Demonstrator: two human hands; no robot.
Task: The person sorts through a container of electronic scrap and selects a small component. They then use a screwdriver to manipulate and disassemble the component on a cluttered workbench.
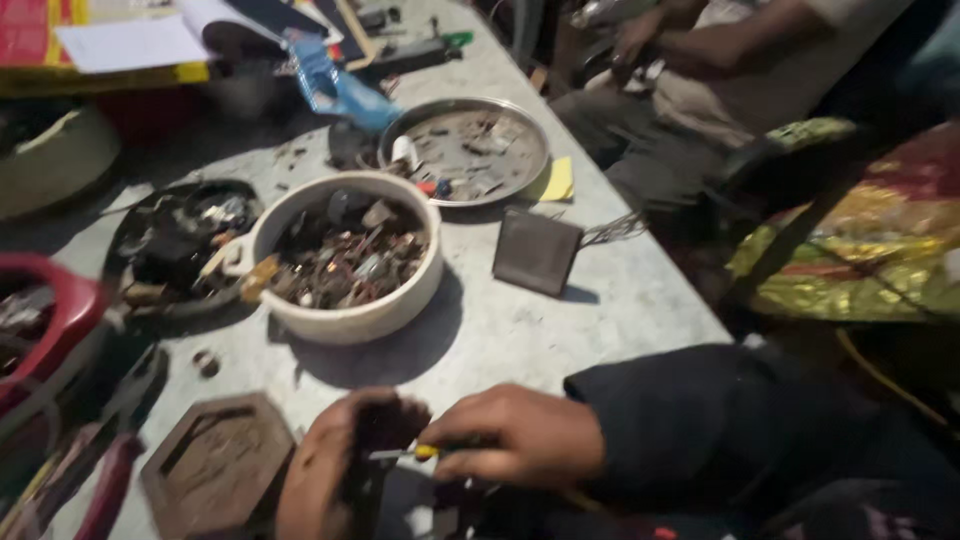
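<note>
Left hand (325,470) fingers grip a dark part (380,425); right hand (525,435) fingers pinch a small screwdriver (405,453) against it.

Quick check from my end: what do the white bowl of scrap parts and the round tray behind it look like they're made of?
White bowl: probably plastic or enamel; thick, smooth, off-white wall with a dull sheen, too blurred to settle which. Round tray: likely metal, going by its thin raised rim, grey colour and bright glint along the edge, with a dulled, scuffed floor.

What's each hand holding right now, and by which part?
Right hand grips a small screwdriver by its yellow handle. Left hand wraps around a small dark object; which part cannot be told.
</note>
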